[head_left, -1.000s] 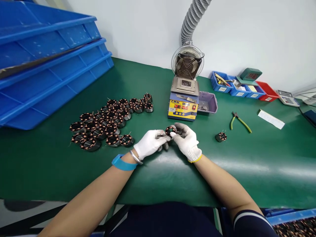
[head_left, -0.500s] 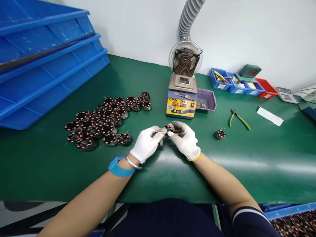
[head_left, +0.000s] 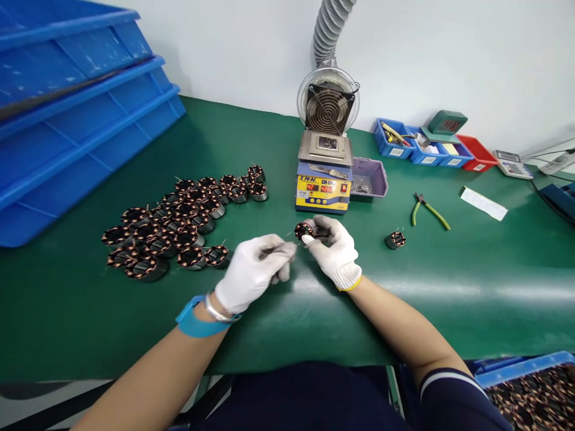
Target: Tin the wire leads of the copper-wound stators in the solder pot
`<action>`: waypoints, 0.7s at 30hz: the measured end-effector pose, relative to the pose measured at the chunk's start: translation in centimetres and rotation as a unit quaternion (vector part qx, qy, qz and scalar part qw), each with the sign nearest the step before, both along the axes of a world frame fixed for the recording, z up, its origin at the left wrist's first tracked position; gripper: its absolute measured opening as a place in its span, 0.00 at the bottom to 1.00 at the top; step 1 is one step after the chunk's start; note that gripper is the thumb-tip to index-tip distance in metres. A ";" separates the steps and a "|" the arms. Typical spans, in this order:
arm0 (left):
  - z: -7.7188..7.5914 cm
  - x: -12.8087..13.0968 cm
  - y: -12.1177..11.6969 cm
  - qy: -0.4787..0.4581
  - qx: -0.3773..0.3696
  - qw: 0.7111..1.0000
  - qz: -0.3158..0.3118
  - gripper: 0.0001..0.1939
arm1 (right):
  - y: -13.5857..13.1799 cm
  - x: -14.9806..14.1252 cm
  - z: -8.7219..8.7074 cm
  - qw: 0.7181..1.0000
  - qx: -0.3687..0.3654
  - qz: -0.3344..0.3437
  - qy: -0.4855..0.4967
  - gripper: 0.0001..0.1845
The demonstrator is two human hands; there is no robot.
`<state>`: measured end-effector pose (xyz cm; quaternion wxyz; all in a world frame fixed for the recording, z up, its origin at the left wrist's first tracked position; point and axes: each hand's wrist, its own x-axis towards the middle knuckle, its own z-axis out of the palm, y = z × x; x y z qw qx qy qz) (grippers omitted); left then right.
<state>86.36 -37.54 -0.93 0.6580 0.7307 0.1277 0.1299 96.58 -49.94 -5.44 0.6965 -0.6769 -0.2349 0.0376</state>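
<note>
Both my hands wear white gloves over a green mat (head_left: 314, 311). My right hand (head_left: 335, 251) is closed on a small copper-wound stator (head_left: 303, 230), held just above the mat in front of the solder pot. My left hand (head_left: 254, 272) sits a little to the left of it, fingers curled together with their tips near the stator; I cannot make out anything in them. A pile of several like stators (head_left: 179, 218) lies to the left of my hands. One single stator (head_left: 395, 240) rests on the mat to the right.
A yellow-and-blue solder pot (head_left: 323, 179) with a fan and a grey hose stands behind my hands, a purple tray (head_left: 371, 179) beside it. Green-handled cutters (head_left: 429, 209) and small bins (head_left: 426, 149) lie right. Stacked blue crates (head_left: 67, 108) fill the far left.
My left hand has drawn back left and toward me, away from the stator, which stays in my right hand. The view has shifted slightly right.
</note>
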 end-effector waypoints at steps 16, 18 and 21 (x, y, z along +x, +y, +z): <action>-4.8 2.6 -1.1 0.025 0.029 0.998 -0.049 0.16 | 0.4 13.9 9.4 0.914 -0.209 -0.149 -0.314 0.24; -4.9 2.9 -0.9 0.024 0.050 0.996 -0.069 0.15 | 1.1 17.2 12.2 0.857 -0.327 -0.178 -0.356 0.24; -4.9 3.1 -0.4 0.020 0.067 0.994 -0.088 0.14 | 2.7 19.8 14.7 0.789 -0.452 -0.185 -0.371 0.24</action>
